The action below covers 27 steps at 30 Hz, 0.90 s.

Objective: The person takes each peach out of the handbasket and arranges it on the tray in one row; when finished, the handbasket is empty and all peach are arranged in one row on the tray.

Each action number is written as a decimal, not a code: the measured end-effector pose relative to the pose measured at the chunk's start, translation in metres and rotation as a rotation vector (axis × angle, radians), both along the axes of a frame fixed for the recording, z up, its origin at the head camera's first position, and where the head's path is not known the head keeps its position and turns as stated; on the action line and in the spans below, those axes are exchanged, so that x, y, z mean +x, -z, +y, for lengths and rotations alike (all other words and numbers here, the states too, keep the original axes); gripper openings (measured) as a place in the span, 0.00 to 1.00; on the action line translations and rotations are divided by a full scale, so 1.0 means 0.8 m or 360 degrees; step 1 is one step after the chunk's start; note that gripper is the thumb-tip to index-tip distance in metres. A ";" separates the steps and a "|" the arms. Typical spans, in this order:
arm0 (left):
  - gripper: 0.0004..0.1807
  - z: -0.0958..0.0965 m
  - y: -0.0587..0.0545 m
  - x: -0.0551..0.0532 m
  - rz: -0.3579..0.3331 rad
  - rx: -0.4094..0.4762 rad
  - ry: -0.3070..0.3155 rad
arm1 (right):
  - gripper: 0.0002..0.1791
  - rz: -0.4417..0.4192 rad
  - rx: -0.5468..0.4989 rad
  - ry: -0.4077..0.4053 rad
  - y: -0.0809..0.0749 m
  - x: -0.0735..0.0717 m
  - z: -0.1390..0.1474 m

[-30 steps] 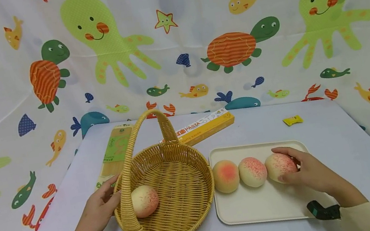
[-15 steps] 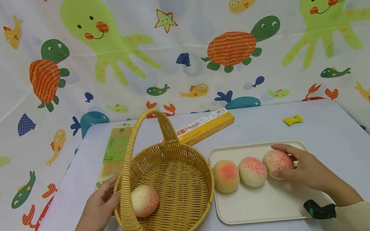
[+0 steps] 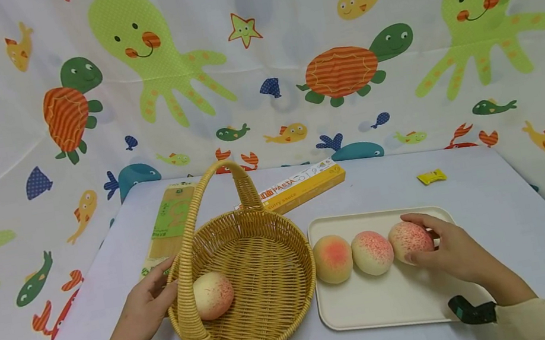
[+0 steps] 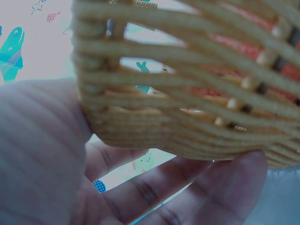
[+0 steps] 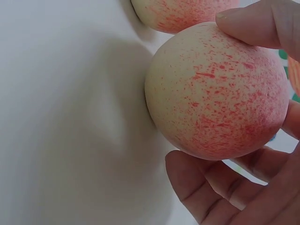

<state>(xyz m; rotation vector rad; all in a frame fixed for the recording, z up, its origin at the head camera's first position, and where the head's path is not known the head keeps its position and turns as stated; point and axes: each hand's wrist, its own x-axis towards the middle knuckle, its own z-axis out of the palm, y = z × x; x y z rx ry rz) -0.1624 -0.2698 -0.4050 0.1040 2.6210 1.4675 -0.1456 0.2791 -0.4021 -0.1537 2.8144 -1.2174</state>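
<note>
On the left, my left hand [image 3: 145,304] holds the side of a round wicker basket [image 3: 266,291] with a tall handle. In the left wrist view its fingers [image 4: 154,187] curl beneath the woven wall [image 4: 154,89]. One peach [image 3: 214,295] lies inside, partly behind the handle. My right hand [image 3: 454,251] grips the rightmost peach [image 3: 410,240] on a cream tray [image 3: 377,312], thumb on one side and fingers on the other. The right wrist view shows this speckled peach [image 5: 215,93] resting low at the tray surface. Two more peaches, a middle one [image 3: 372,253] and an orange-red one [image 3: 333,259], line up beside it.
Behind the basket lie a yellow pasta box [image 3: 302,187] and a flat green-labelled package [image 3: 171,214]. A small yellow packet [image 3: 432,177] sits at the back right. A sea-animal curtain [image 3: 264,117] hangs behind the white table [image 3: 378,188].
My right hand and the peach it grips have shifted slightly left over the last second. The left hand and basket have stayed in place.
</note>
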 end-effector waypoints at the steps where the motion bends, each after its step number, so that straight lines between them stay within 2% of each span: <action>1: 0.33 0.000 0.000 0.000 -0.0001 -0.0003 0.0000 | 0.42 0.0004 0.0003 -0.0001 0.000 0.000 0.000; 8: 0.33 0.000 -0.001 0.000 0.0004 0.0000 0.0006 | 0.42 0.0003 0.0024 -0.0004 -0.001 0.003 -0.001; 16: 0.33 0.000 0.000 0.000 0.0011 0.0004 0.0009 | 0.44 -0.0059 0.0082 0.0013 -0.006 0.002 -0.002; 27: 0.32 -0.001 0.000 0.000 0.0014 0.0023 0.0010 | 0.44 -0.0049 0.0111 -0.0002 -0.007 0.003 -0.001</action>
